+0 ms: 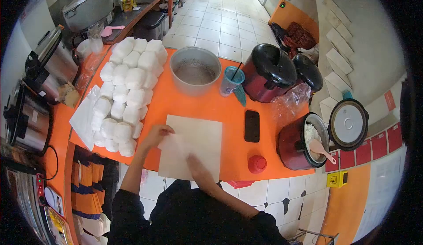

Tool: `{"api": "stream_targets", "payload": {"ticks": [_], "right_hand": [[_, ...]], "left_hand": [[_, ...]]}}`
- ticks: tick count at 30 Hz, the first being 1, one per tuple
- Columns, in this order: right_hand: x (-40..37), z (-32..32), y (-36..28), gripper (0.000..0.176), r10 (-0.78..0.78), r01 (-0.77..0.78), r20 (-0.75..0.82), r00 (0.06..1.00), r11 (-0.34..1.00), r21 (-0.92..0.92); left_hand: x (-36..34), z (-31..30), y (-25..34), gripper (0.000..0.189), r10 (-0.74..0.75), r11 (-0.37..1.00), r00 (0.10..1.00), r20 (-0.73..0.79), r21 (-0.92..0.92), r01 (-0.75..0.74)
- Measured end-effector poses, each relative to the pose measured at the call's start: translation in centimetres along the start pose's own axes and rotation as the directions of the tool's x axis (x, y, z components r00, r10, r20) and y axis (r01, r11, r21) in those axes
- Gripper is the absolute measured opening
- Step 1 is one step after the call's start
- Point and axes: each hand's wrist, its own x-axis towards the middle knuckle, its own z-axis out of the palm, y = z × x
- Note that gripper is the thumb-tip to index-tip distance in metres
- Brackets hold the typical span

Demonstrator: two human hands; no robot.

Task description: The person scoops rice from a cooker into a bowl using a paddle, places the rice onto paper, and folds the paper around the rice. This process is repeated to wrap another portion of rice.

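Note:
A pale square stack of wrapping paper (205, 135) lies on the orange table in front of me. My left hand (159, 135) is at its upper left edge, fingers curled in on a paper sheet (175, 144) that looks blurred. Over the lower middle of the paper is my right hand (198, 171), smeared by motion, so its fingers cannot be made out. Left of the paper, many white wrapped packets (121, 97) are piled in rows.
A metal pot (195, 68), a blue cup (231, 82) and a dark red cooker (269, 75) stand behind. Rightward are a phone (252, 126), a red lid (257, 164) and an uncovered rice cooker (293, 141) holding rice and a pink paddle (322, 150).

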Motion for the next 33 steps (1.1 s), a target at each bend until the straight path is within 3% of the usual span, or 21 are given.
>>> {"api": "stream_targets", "payload": {"ticks": [2,5,8,10,11,12,14,15,16,17,19,23,24,26,28,31,33], "right_hand": [[-0.2,-0.2,0.2,0.051,0.018,-0.021,0.031,0.999,0.995,0.098],[0.0,0.7,0.6,0.052,-0.011,0.011,0.006,1.000,0.999,0.035],[0.7,-0.4,-0.4,0.052,0.094,-0.093,0.006,0.996,0.969,0.227],[0.7,0.2,-0.1,0.052,0.021,-0.018,-0.034,0.999,0.998,0.063],[0.7,0.5,0.0,0.051,-0.018,0.017,-0.048,0.999,1.000,-0.019],[0.6,0.5,0.1,0.050,0.017,-0.012,-0.050,0.999,0.995,0.095],[0.6,0.1,0.6,0.049,0.080,-0.063,-0.042,0.996,0.946,0.317],[0.3,-0.3,0.7,0.045,0.043,-0.009,-0.125,0.991,0.967,0.256],[-0.3,-0.9,0.8,0.041,0.000,0.040,-0.206,0.978,0.981,0.190],[-0.9,-1.3,1.0,0.037,-0.045,0.082,-0.283,0.958,0.989,0.121],[-2.4,0.0,2.6,0.034,-0.094,0.091,-0.233,0.968,0.996,-0.024],[-3.5,1.9,5.7,0.027,-0.190,0.169,-0.166,0.968,0.977,-0.129],[-3.2,2.4,6.4,0.026,0.008,-0.009,-0.065,0.998,1.000,-0.024],[-1.4,2.6,7.6,0.024,0.359,-0.384,0.186,0.915,0.916,0.121],[1.0,0.8,6.4,0.023,0.399,-0.401,0.041,0.916,0.909,0.109],[2.1,1.4,6.5,0.020,0.346,-0.354,-0.081,0.935,0.928,-0.116],[2.3,0.0,5.8,0.022,0.322,-0.322,-0.040,0.946,0.916,-0.240]], "left_hand": [[0.2,-0.7,-0.6,0.028,0.091,0.996,0.994,-0.056,0.020,-0.090],[-0.3,0.2,0.4,0.038,-0.069,0.997,0.973,-0.218,0.014,0.074],[-1.9,2.2,8.0,0.043,0.258,0.948,0.824,-0.504,0.295,-0.117],[-3.4,4.1,8.6,0.047,0.515,0.789,0.820,-0.249,0.512,-0.340],[-4.3,5.2,9.4,0.043,0.489,0.737,0.870,-0.064,0.564,-0.373],[-5.3,6.0,10.4,0.039,0.436,0.680,0.892,0.119,0.605,-0.414],[-6.3,7.5,7.8,0.038,0.422,0.653,0.889,0.177,0.621,-0.433],[-6.6,8.0,6.0,0.038,0.413,0.638,0.887,0.206,0.630,-0.443],[-6.8,7.7,4.9,0.042,0.442,0.492,0.855,0.272,0.723,-0.485],[-7.0,7.6,3.9,0.042,0.441,0.508,0.856,0.271,0.711,-0.487],[-7.0,7.6,3.8,0.044,0.440,0.543,0.856,0.272,0.679,-0.495],[-6.7,8.2,5.1,0.043,0.411,0.501,0.870,0.272,0.730,-0.464],[-6.8,8.4,5.6,0.044,0.401,0.518,0.882,0.249,0.732,-0.442],[-6.7,9.3,5.3,0.045,0.422,0.543,0.887,0.190,0.730,-0.415],[-6.1,10.9,4.1,0.045,0.482,0.563,0.868,0.115,0.719,-0.408],[-5.1,11.9,6.0,0.043,0.259,0.488,0.963,0.072,0.851,-0.195],[-3.4,12.0,8.6,0.051,0.159,0.632,0.972,-0.171,0.774,0.033]]}}
